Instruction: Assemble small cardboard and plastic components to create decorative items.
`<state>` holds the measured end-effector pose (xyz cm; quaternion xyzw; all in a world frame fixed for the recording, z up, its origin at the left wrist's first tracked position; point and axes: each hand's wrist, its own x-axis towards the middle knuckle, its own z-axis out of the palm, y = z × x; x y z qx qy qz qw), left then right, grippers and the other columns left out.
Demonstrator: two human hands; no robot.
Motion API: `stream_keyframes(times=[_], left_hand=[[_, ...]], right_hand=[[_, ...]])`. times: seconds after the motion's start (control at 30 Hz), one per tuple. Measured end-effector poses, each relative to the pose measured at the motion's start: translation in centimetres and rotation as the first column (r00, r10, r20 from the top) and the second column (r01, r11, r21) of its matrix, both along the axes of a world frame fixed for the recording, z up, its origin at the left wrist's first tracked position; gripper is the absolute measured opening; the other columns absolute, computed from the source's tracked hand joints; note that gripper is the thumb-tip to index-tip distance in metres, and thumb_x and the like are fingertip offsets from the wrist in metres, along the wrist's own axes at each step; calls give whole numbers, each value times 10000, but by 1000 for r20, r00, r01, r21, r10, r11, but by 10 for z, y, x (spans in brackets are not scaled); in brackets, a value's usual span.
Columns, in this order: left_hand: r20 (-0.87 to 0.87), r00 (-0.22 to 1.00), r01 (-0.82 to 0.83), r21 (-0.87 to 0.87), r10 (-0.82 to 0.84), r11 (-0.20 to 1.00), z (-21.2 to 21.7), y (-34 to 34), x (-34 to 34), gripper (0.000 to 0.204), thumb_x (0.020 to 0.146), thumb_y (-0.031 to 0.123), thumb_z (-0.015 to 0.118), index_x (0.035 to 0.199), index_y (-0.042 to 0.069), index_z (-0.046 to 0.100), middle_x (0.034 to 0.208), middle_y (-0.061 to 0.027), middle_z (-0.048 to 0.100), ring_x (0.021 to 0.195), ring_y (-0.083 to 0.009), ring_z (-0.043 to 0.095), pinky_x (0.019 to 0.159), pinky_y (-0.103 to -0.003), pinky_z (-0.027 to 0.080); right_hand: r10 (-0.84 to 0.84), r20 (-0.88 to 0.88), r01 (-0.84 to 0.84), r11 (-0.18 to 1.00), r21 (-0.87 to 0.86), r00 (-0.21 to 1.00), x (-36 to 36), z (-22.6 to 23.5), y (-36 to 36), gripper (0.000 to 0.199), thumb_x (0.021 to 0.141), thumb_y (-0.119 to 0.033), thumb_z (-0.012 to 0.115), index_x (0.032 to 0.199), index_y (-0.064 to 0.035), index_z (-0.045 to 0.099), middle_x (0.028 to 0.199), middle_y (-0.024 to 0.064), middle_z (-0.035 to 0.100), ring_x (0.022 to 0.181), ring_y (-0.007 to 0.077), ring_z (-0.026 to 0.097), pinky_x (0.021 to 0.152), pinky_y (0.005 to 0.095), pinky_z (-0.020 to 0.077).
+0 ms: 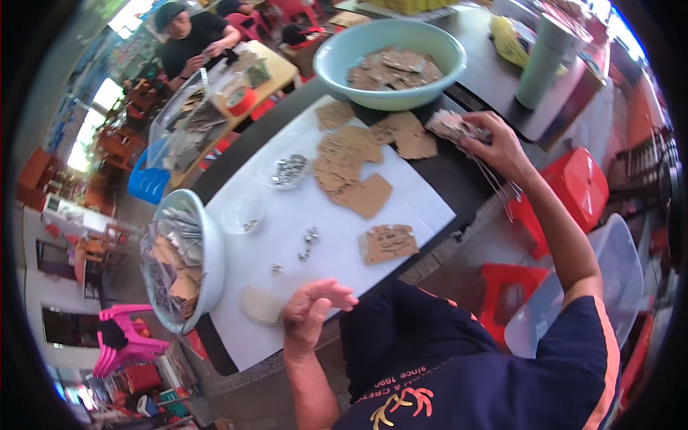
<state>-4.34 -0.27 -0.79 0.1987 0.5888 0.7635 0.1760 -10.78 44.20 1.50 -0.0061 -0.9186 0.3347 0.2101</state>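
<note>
My right hand is closed on a small grey-white bundle at the table's far right edge. Thin pale cords hang below it; what the bundle is made of is hard to make out. My left hand hovers at the near table edge, its fingers stretched out and holding nothing. Beside it lies a pale rounded card piece. A brown cardboard piece with dark markings lies alone to the right. More brown cardboard pieces overlap farther back on the white sheet.
Small silvery metal pieces fill a clear dish; several lie loose. Another clear dish holds a few. A pale blue basin of cardboard stands behind, another basin left. Red stools stand right. A person works across.
</note>
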Motion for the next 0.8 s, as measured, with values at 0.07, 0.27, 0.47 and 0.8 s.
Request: stream_keyframes(times=[0.07,0.27,0.47,0.8], left_hand=[[-28,999,-44,-10,44,999,2,4,-3,369,967,221,580,1245,-18,537,1038,-200,668,861,-280,685,748,-382,562],[-30,999,-25,-7,24,1000,0,8,-2,378,967,226,579,1247,-24,533,1035,-199,667,848,-278,682,728,-372,555],[-11,997,-76,-22,76,997,7,10,7,351,985,208,540,1251,-20,526,1015,-190,668,860,-271,676,730,-364,549],[-797,574,-537,-190,190,822,64,95,-5,514,794,-42,691,1277,19,527,1291,-180,534,1127,-306,567,918,-385,476]], right_hand=[[-27,24,28,997,-69,999,3,4,11,503,780,-269,737,1212,-49,602,1133,129,602,1009,247,578,891,346,464],[-94,129,114,981,-159,987,23,9,47,569,788,-160,759,1299,-29,545,1174,46,583,782,54,531,727,219,452],[93,140,-40,939,-341,986,44,41,12,638,782,-88,766,1354,-44,490,1183,38,590,838,52,562,775,226,468],[681,161,-427,606,-671,714,63,82,-88,709,759,-96,814,1373,-41,464,1243,53,530,1032,108,594,900,275,506]])
